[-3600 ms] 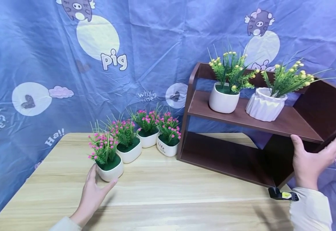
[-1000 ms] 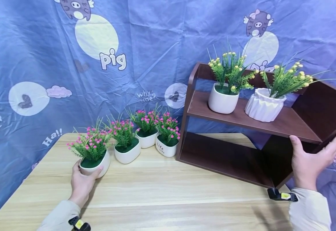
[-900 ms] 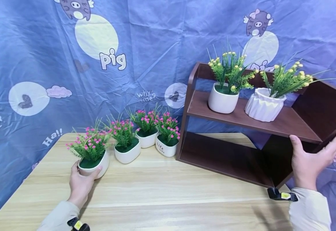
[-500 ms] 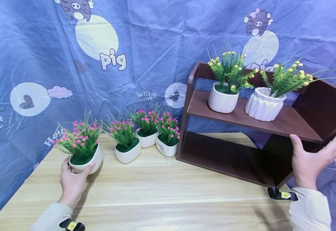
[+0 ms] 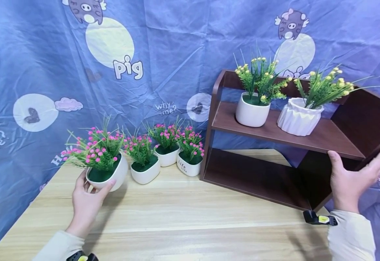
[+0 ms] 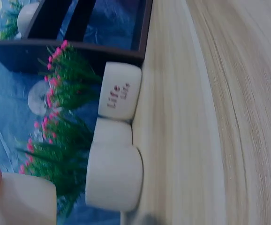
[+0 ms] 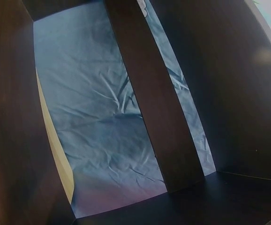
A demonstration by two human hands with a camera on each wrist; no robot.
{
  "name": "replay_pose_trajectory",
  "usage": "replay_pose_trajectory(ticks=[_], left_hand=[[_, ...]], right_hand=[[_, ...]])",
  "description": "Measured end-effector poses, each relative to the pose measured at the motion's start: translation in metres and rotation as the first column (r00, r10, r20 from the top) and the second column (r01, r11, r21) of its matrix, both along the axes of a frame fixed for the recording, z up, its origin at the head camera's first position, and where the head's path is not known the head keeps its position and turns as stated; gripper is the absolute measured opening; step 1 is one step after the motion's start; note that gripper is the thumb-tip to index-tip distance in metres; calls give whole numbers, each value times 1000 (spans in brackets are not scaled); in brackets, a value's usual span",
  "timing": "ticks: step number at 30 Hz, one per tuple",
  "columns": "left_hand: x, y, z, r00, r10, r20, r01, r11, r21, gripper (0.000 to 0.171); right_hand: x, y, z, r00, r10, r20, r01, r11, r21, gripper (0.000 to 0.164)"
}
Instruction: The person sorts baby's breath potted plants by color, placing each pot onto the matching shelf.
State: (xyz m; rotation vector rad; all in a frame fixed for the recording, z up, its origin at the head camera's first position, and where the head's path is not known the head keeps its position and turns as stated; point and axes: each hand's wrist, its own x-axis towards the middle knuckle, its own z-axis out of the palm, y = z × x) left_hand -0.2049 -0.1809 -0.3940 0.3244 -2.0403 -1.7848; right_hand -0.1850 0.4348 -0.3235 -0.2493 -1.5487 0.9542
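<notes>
My left hand (image 5: 87,203) grips a white pot of pink artificial flowers (image 5: 116,177), thumb on the near side and fingers round the left. The pot is tilted and raised over the table; its white wall (image 6: 25,199) fills the lower left corner of the left wrist view. At the right, my right hand (image 5: 356,183) holds the right side of a dark brown two-tier shelf (image 5: 337,137). Its thumb lies at the front edge of the upper board, with the fingers along the outer side panel. In the right wrist view the shelf's inside (image 7: 154,93) shows, without the hand.
Three similar pink-flowered pots stand left of the shelf: a near one (image 5: 145,175), a back one (image 5: 167,157) and one lettered "Life" (image 5: 189,168). Two yellow-flowered pots, one smooth (image 5: 252,114) and one pleated (image 5: 299,119), sit on the upper board. A blue curtain (image 5: 170,43) hangs behind.
The left hand took hold of the leftmost flower pot, lifted it off the table and carried it left, then slightly back right, tilting it. The right hand and shelf stayed put.
</notes>
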Motion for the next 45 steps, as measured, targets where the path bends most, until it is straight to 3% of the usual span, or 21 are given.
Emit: replay_pose_trajectory(ticks=[7,11,20,28,36,45], left_hand=[[7,18,5,996,-84,-1,84,996,-33,93],[10,31,8,989,-147,-16,146,989,-29,92],[17,61,4,953,-302,9,302,953,-20,94],[13,90,-7,916,-400,18,401,916,-24,95],[8,126,-25,887,-463,-11,462,886,-42,94],[5,172,-42,832,-554,-15,552,831,-73,94]], right_hand=[[1,-2,0,1000,-6,-3,6,1000,17,106],[7,-14,8,1000,-4,-5,4,1000,9,106],[16,-37,21,1000,0,-5,0,1000,-12,106],[15,-33,20,1000,10,-18,-10,1000,0,107],[14,-34,21,1000,20,-8,-20,1000,-15,107],[15,-36,22,1000,11,0,-11,1000,-19,106]])
